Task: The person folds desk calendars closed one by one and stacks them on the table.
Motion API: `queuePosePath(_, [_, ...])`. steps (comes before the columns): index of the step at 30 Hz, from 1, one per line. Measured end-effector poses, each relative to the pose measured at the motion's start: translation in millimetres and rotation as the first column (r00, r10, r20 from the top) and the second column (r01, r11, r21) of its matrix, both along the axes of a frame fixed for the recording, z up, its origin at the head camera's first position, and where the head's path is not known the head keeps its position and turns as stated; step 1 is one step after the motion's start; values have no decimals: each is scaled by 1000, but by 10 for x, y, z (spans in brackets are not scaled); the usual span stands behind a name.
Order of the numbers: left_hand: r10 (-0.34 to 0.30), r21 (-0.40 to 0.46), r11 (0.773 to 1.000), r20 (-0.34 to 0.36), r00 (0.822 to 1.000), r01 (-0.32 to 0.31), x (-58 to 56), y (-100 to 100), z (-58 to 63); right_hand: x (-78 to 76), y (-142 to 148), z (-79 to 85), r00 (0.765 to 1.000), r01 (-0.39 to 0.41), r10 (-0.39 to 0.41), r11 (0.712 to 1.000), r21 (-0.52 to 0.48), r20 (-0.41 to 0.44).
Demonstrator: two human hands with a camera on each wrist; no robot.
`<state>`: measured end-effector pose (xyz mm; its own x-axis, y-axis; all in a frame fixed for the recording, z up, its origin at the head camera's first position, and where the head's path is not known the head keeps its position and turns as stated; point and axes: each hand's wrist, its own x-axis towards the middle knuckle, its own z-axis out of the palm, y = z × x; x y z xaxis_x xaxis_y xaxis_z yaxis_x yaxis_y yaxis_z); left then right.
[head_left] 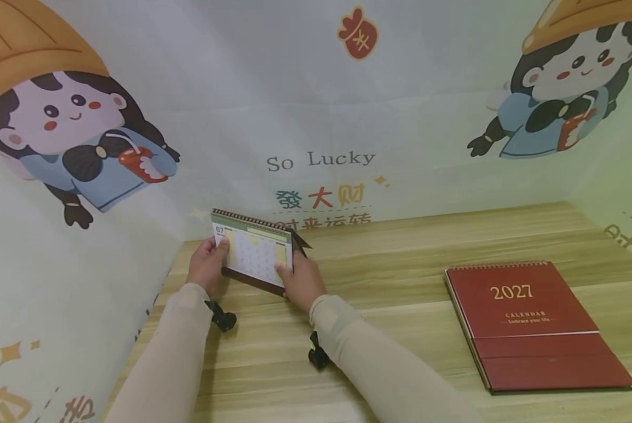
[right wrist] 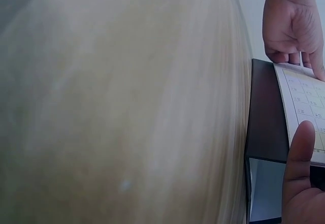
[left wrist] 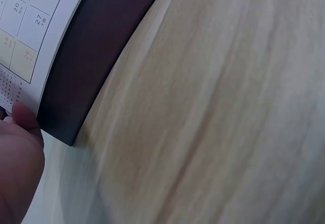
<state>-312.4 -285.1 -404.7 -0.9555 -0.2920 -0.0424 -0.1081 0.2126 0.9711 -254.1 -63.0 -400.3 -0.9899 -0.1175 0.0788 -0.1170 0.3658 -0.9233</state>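
Both hands hold a desk calendar (head_left: 254,252) near the back left of the table, its page marked 07 facing me and its spiral binding along the top. My left hand (head_left: 208,265) grips the left side, thumb over the page. On the right side my right hand (head_left: 302,281) holds on, thumb on the page front and fingers hidden behind. In the left wrist view the dark base strip (left wrist: 96,51) shows below the page. The right wrist view shows the stand's folded side and the right thumb (right wrist: 300,148) lying on the page.
A red 2027 calendar (head_left: 532,323) lies on the wood-grain table (head_left: 390,329) at the right. Behind the table rises a printed backdrop (head_left: 316,106) with cartoon figures and lettering; it also runs along the left and right sides.
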Motion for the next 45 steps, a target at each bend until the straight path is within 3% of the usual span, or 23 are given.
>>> queuePosePath(7, [-22, 22, 1000, -5, 1000, 22, -40, 17, -9, 8, -1, -6, 1000, 5, -5, 1000, 1, -1])
queuePosePath(22, [-14, 79, 997, -10, 1000, 15, -16, 17, -18, 69, -50, -7, 1000, 14, -14, 1000, 4, 17])
queuePosePath(30, [0, 82, 997, -9, 1000, 1, -24, 58, -28, 98, -54, 18, 996, 69, -63, 993, 94, -70])
queuePosePath(35, [16, 70, 997, -10, 1000, -15, -11, 76, -37, 92, -26, 25, 996, 47, -38, 993, 106, -78])
queuePosePath(41, [27, 51, 998, -53, 998, -24, 18, 115, -48, 49, 114, 47, 997, -46, 55, 988, 150, -55])
queuePosePath(45, [28, 39, 999, -69, 997, -26, 16, 111, -46, 41, 240, 118, 995, -2, 18, 989, 149, -102])
